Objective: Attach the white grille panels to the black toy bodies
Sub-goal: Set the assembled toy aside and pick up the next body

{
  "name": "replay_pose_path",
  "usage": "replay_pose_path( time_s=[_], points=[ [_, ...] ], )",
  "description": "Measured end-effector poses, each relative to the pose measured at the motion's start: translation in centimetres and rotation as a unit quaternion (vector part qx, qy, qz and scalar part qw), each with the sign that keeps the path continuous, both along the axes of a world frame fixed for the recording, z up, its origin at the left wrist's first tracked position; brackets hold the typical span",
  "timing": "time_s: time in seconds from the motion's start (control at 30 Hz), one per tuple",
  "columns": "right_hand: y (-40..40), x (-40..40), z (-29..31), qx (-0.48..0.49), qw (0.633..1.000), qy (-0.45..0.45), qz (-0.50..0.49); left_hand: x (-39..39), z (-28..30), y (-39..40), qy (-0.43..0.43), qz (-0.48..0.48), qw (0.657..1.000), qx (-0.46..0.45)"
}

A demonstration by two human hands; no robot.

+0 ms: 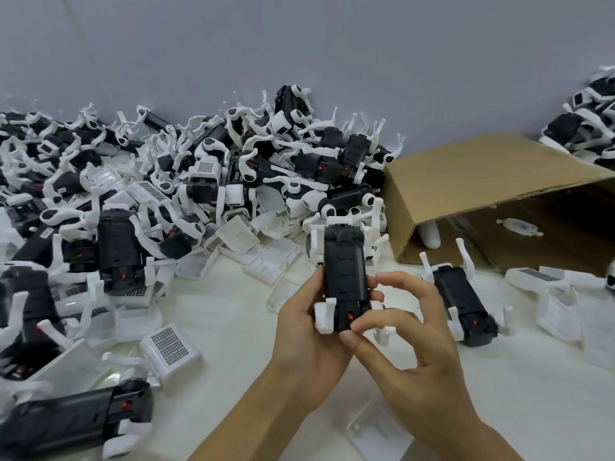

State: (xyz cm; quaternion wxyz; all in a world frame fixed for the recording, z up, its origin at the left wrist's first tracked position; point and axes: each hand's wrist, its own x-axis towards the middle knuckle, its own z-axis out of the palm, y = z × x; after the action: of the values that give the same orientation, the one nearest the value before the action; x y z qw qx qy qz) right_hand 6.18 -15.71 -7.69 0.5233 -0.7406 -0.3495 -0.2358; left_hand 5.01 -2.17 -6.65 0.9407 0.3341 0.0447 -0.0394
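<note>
Left hand (pixel 307 331) grips a boxy matte black toy body (pixel 346 271) with white legs; right hand's (pixel 412 347) curled fingers (pixel 372 322) pinch its lower end.

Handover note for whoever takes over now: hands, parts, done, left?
Left hand grips the black body from the side, above the table. Right hand pinches its near end by the red button. No grille on it yet.
Loose grille lies on the table, left of the hands; a second body lies right, by the box.
Pile behind mixes bodies and grilles.
Left: fit a grille to the held body, then the others.
</note>
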Motion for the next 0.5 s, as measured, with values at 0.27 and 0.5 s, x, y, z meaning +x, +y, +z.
replay_pose_path(
  time_s=[0.27,0.5],
  points=[
    [0.0,-0.2,-0.2,-0.025,0.997,0.030,-0.065,0.2,-0.1,0.2,-0.011,0.011,0.999,-0.033],
    [-1.9,1.2,1.9,-0.041,0.969,0.240,0.038,1.1,0.6,2.0,-0.011,0.147,0.989,-0.002]
  ],
)
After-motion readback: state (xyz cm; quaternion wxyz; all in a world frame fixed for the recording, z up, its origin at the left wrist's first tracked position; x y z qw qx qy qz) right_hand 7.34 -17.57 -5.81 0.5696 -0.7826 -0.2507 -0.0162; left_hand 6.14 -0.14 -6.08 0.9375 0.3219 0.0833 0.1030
